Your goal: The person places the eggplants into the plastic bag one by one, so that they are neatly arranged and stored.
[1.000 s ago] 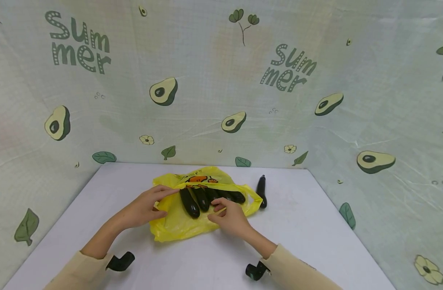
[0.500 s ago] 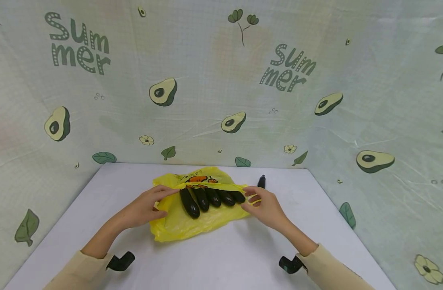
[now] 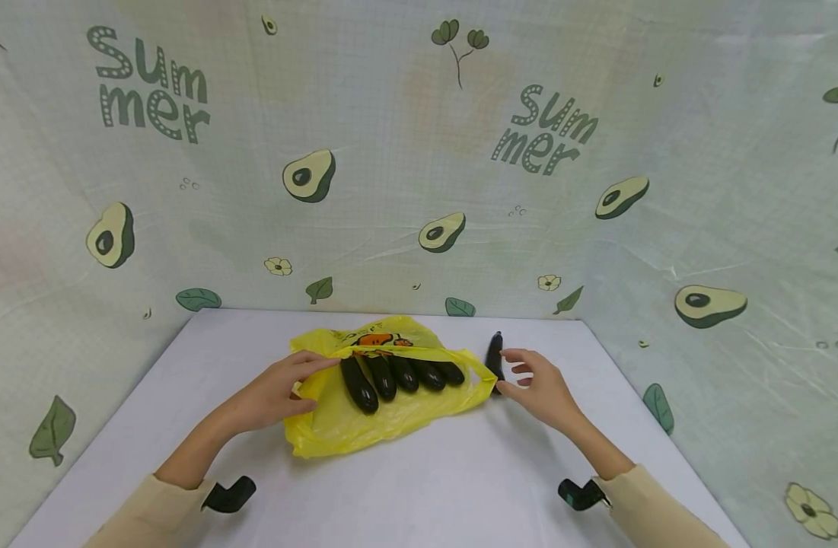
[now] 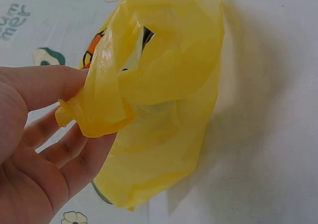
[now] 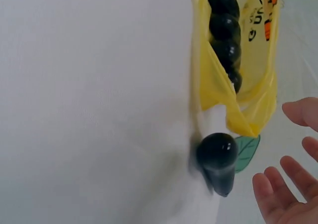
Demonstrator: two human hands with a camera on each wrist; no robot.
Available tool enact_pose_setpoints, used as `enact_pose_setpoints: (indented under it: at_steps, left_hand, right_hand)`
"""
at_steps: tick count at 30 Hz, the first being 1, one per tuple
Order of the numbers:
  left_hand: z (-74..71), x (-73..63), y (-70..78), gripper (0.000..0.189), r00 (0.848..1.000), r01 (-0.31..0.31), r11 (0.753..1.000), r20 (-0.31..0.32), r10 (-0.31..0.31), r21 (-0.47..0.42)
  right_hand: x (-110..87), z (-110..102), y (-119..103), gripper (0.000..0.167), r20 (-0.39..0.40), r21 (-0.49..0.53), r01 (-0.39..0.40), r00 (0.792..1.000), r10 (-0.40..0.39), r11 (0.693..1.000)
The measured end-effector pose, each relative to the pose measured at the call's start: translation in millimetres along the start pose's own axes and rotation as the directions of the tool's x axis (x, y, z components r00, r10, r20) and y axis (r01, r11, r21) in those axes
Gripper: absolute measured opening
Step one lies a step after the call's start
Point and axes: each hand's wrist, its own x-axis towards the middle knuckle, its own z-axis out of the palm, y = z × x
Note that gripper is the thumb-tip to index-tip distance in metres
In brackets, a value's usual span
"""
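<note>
A yellow plastic bag (image 3: 350,438) lies on its side with its mouth facing the person. Several dark, glossy eggplants (image 3: 359,386) rest in a row inside it, their far ends hidden by the bag's upper layer. My left hand (image 3: 278,392) holds the left side of the mouth; in the left wrist view a gathered strip of the bag (image 4: 102,105) runs between thumb and fingers. Right of the bag lies a single eggplant (image 3: 494,352). Beside it hovers my right hand (image 3: 542,388), fingers loosely bent and spread; the right wrist view shows a gap between this hand (image 5: 293,184) and the eggplant (image 5: 217,152).
The white table (image 3: 425,495) ends at a hanging cloth (image 3: 377,114) printed with avocados, which rises at the back and both sides. A handle loop of the bag (image 3: 483,373) reaches close to the single eggplant.
My right hand has moved right, from over the eggplants in the bag, past the bag's right edge, to the single eggplant. The left hand stays where it was on the bag.
</note>
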Motion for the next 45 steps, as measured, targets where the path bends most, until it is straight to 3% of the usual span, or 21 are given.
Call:
enact_pose_setpoints:
  at_steps: [15,25,34,45]
  left_hand:
    - [1.7,1.3,-2.0,0.073,1.0,0.008,1.0,0.004,-0.008,-0.007]
    - [1.7,0.8,-2.4,0.073,1.0,0.004,1.0,0.003,-0.004,-0.011]
    - [1.6,0.6,-2.5,0.073,1.0,0.004,1.0,0.001,-0.004,-0.007]
    - [1.6,1.3,-3.8,0.073,1.0,0.002,1.0,0.004,-0.002,-0.01]
  right_hand:
    - [5.2,5,34,0.069,0.031,-0.045,-0.029,0.999,0.031,0.999]
    - [12.3,15,42,0.074,0.073,-0.047,-0.037,0.996,0.04,0.998]
    - [16.7,22,43,0.069,0.083,-0.048,-0.001,0.997,0.005,0.999]
    - [15.6,19,44,0.055,0.129,-0.084,-0.018,0.991,0.029,0.996]
